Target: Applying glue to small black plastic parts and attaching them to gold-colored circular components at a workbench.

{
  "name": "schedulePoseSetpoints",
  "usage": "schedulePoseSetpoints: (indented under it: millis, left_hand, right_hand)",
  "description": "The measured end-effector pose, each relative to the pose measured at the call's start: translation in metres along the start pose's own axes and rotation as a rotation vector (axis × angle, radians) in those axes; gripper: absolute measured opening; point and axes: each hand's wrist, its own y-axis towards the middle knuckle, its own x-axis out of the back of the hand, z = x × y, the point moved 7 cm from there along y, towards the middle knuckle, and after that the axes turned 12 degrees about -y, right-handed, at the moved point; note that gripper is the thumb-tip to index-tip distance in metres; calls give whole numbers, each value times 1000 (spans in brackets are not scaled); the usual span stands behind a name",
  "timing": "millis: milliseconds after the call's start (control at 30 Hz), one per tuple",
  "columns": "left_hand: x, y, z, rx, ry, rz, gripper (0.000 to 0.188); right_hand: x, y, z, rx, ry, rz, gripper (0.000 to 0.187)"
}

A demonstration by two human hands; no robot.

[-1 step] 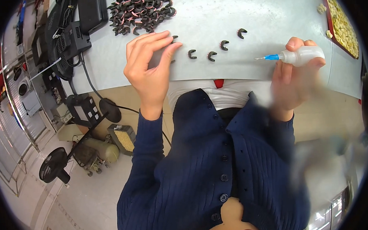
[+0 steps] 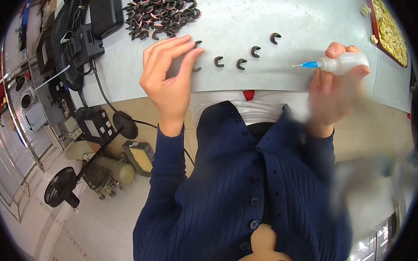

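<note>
My left hand (image 2: 169, 76) hovers at the table's near edge, thumb and fingers apart and nothing visibly gripped. Partly behind it, a dark curved piece (image 2: 198, 43) shows between thumb and fingertips, and another peeks out below the thumb. My right hand (image 2: 330, 88), blurred toward the wrist, is closed round a small white squeeze bottle (image 2: 343, 63). The bottle lies sideways in the grip; its blue needle tip (image 2: 309, 64) points left. Between my hands, several small black C-shaped pieces (image 2: 241, 63) are spread apart on the grey-white table (image 2: 269, 16).
A heap of black pieces with pink bits (image 2: 159, 13) sits at the far left, beside a black device (image 2: 84, 45) with cables. At the right edge is a red-rimmed tray (image 2: 376, 25) full of pale yellowish pieces. A black fan (image 2: 61, 187) stands lower left.
My left hand has shifted very slightly left, baring a little more of the black piece below its thumb. The bottle stays in my right hand, almost unmoved.
</note>
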Motion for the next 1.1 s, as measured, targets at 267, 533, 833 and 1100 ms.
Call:
schedulePoseSetpoints:
  millis: [267, 533, 833, 1100]
  left_hand:
    - [40, 18, 27, 123, 50, -90, 15]
    - [34, 34, 28, 120, 130, 80, 17]
    - [47, 12, 25, 191, -197, -126, 11]
    - [17, -17, -3, 367, -829, -67, 11]
  right_hand:
    - [8, 7, -4, 54, 223, 16, 44]
    - [8, 8, -5, 63, 267, 44, 44]
    - [9, 9, -6, 51, 261, 21, 44]
    - [4, 2, -1, 43, 269, 47, 44]
